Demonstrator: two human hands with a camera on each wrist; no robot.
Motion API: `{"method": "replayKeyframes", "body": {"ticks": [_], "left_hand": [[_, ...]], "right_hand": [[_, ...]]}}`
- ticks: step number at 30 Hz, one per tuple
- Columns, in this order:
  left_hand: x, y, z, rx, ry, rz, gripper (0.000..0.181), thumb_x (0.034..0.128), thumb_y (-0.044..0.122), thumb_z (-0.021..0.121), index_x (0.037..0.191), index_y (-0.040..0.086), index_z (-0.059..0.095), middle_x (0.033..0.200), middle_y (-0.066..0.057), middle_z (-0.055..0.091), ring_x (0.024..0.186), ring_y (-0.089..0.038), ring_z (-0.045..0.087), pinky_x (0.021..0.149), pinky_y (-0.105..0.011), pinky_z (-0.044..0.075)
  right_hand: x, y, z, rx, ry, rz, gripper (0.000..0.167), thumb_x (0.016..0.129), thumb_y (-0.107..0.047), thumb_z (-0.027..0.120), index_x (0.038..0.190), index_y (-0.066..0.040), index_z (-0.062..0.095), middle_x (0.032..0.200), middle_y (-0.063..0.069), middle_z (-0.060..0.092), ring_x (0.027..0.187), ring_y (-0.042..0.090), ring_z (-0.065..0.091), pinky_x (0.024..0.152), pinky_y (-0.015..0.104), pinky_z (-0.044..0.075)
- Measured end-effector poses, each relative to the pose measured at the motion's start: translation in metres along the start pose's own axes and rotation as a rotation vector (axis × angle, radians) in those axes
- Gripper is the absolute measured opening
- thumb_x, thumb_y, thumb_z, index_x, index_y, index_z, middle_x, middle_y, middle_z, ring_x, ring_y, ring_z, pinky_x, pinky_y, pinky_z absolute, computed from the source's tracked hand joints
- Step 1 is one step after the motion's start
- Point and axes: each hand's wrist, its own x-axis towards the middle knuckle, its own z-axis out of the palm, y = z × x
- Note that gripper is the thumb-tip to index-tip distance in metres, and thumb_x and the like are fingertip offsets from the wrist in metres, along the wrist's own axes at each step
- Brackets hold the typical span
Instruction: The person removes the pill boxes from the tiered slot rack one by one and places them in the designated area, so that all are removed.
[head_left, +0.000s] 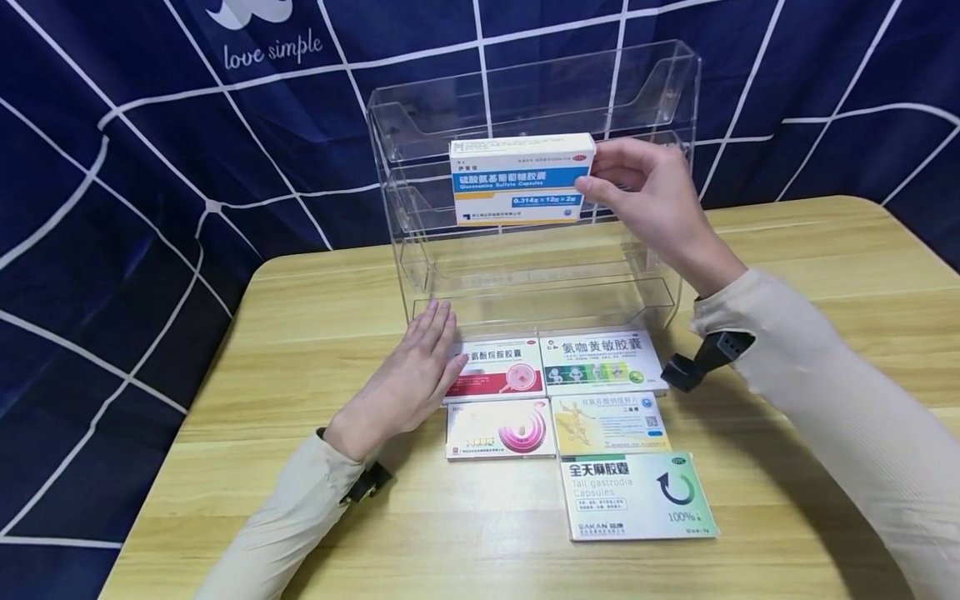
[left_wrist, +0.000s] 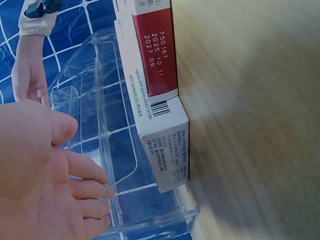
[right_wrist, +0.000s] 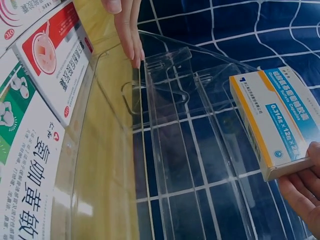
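Observation:
My right hand (head_left: 651, 193) pinches a white, blue and orange medicine box (head_left: 517, 200) by its right end, thumb on the front. The box is held upright in front of a clear acrylic tiered rack (head_left: 540, 310), around its upper tiers. In the right wrist view, the same box (right_wrist: 272, 120) is tilted in the fingers. My left hand (head_left: 408, 375) has its fingers extended at the rack's lower left front corner, beside a red-and-white medicine box (head_left: 501, 379) that it partly covers. In the left wrist view, the left palm (left_wrist: 55, 180) shows with nothing in it.
Several medicine boxes lie flat before the rack: a green-and-white one (head_left: 603, 367), a pink-and-white one (head_left: 501, 429), a yellow one (head_left: 611, 423) and a green-cornered one (head_left: 637, 500). The wooden table (head_left: 300, 333) meets a dark blue, white-lined cloth (head_left: 300, 150) behind.

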Motion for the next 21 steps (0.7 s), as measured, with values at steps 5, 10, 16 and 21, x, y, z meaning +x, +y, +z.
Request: {"method": "replayKeyframes", "body": {"ticks": [5,10,16,21], "left_hand": [[0.0,0.0,0.002,-0.002,0.006,0.003,0.061,0.1061,0.034,0.027,0.149,-0.009,0.019,0.157,-0.024,0.01,0.147,-0.034,0.004,0.119,-0.043,0.006],[0.0,-0.001,0.006,0.002,0.014,0.005,0.061,0.1061,0.034,0.027,0.149,-0.009,0.019,0.157,-0.024,0.01,0.146,-0.033,0.003,0.119,-0.042,0.006],[0.0,-0.001,0.006,-0.004,0.015,0.004,0.061,0.1061,0.034,0.027,0.148,-0.009,0.021,0.157,-0.024,0.01,0.146,-0.033,0.004,0.119,-0.043,0.007],[0.0,-0.001,0.005,-0.003,0.017,0.004,0.06,0.1061,0.034,0.027,0.148,-0.009,0.021,0.157,-0.024,0.01,0.146,-0.033,0.003,0.119,-0.042,0.006]], "right_hand": [[-0.004,0.004,-0.001,-0.027,0.008,-0.006,0.034,0.088,-0.013,0.072,0.12,-0.002,0.065,0.101,-0.001,0.067,0.089,0.002,0.065,0.077,0.014,0.051],[-0.008,0.009,-0.002,-0.027,0.016,-0.012,0.036,0.088,-0.012,0.072,0.121,-0.001,0.065,0.1,-0.002,0.068,0.089,0.0,0.065,0.077,0.014,0.052],[-0.01,0.013,-0.001,-0.025,0.003,-0.005,0.029,0.088,-0.012,0.072,0.115,-0.002,0.067,0.099,-0.002,0.069,0.086,0.001,0.066,0.075,0.014,0.053],[-0.012,0.016,-0.001,-0.016,-0.002,-0.008,0.026,0.087,-0.011,0.072,0.112,-0.002,0.067,0.097,-0.004,0.069,0.085,0.001,0.066,0.074,0.014,0.053]]}}
